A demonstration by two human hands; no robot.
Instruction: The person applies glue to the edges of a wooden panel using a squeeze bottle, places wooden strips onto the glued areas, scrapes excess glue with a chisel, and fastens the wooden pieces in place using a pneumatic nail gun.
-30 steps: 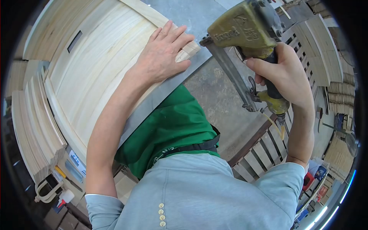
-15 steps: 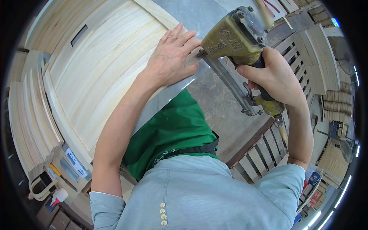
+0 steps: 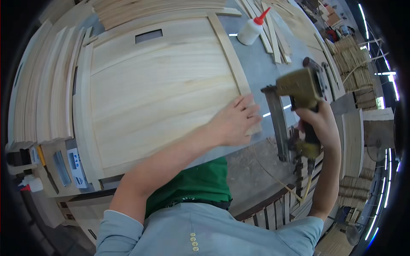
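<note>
A pale wooden panel (image 3: 162, 89), edged with narrow strips and with a rectangular slot near its far side, lies on the grey worktable. My left hand (image 3: 235, 121) is at the panel's near right corner, its bent fingers closed over the edge strip (image 3: 226, 51); the thumb is partly hidden. My right hand (image 3: 322, 126) is wrapped around the handle of a pneumatic nail gun (image 3: 299, 89). The gun is held upright, right of the panel and apart from it, with its long magazine (image 3: 277, 128) towards me and an air hose (image 3: 305, 192) at the handle's lower end.
A white glue bottle (image 3: 250, 33) with a red tip stands beyond the panel, near loose wooden strips (image 3: 273, 38). Stacked boards (image 3: 51, 85) stand at the left. A yellow-handled tool (image 3: 42, 158) and a blue-and-white box (image 3: 76, 166) lie at the near left. A slatted rack (image 3: 269, 209) is below right.
My right hand has drawn the nail gun away from the panel's edge, to the right and lower in view. My left hand's fingers have gone from flat to bent. The view has turned.
</note>
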